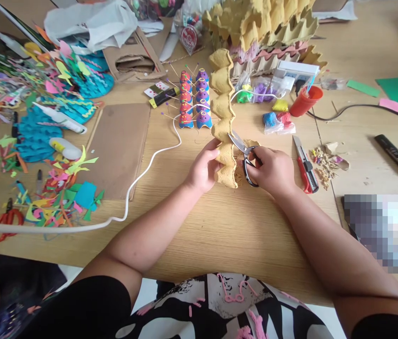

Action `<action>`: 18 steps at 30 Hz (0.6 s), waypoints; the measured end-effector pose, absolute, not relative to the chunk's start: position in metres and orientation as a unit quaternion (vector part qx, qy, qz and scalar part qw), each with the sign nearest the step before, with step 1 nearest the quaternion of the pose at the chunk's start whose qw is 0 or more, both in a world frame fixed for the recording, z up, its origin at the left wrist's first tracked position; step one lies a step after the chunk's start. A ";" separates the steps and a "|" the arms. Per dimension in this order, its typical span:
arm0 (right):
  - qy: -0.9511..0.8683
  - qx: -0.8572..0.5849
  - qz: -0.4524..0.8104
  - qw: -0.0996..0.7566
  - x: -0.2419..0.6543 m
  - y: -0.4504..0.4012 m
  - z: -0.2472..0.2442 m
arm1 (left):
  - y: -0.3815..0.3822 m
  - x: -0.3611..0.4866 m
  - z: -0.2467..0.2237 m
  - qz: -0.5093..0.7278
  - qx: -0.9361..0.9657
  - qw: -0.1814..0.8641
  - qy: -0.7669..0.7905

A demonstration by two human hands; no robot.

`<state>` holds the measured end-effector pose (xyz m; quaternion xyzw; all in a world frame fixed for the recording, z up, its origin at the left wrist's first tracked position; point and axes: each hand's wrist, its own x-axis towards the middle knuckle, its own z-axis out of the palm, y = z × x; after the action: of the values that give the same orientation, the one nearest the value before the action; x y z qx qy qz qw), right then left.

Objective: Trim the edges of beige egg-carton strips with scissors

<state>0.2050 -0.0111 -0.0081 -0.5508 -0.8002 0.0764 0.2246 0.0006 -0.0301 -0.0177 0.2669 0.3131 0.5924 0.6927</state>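
Note:
A long strip of tan egg carton [222, 101], scalloped along its right edge, stands lengthwise in front of me. My left hand [203, 168] is closed around its lower part, thumb on the near face. In my right hand [273, 169] are black-handled scissors [244, 149], their blades against the strip's right edge. A small tan carton scrap shows behind the scissors. Just left of the strip stand two painted egg-carton rows, one red and blue [186, 101], the other purple and blue [203, 99], with pins sticking out.
Stacked egg trays [266, 28] rise at the back. To the right lie a red utility knife [306, 167], a red cup [305, 101] and clay packets [279, 121]. A white cable [142, 169] crosses the table. Paper scraps [61, 202] and red-handled scissors [6, 221] lie left.

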 end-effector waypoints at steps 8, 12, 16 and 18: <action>-0.799 -0.556 0.078 0.217 0.205 -0.013 -0.007 | -0.031 0.000 -0.015 0.578 0.219 0.728 0.296; -0.806 -0.542 0.113 0.209 0.206 -0.012 -0.003 | -0.029 -0.002 -0.011 0.568 0.183 0.741 0.308; -0.821 -0.517 0.145 0.196 0.206 -0.011 -0.001 | -0.024 -0.001 -0.009 0.597 0.142 0.717 0.331; -0.825 -0.510 0.150 0.192 0.206 -0.011 -0.002 | -0.023 0.000 -0.009 0.604 0.138 0.709 0.337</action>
<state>0.2064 -0.0106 -0.0019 -0.5105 -0.8246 0.1503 0.1921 -0.0001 -0.0225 -0.0087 0.1381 0.3371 0.6036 0.7092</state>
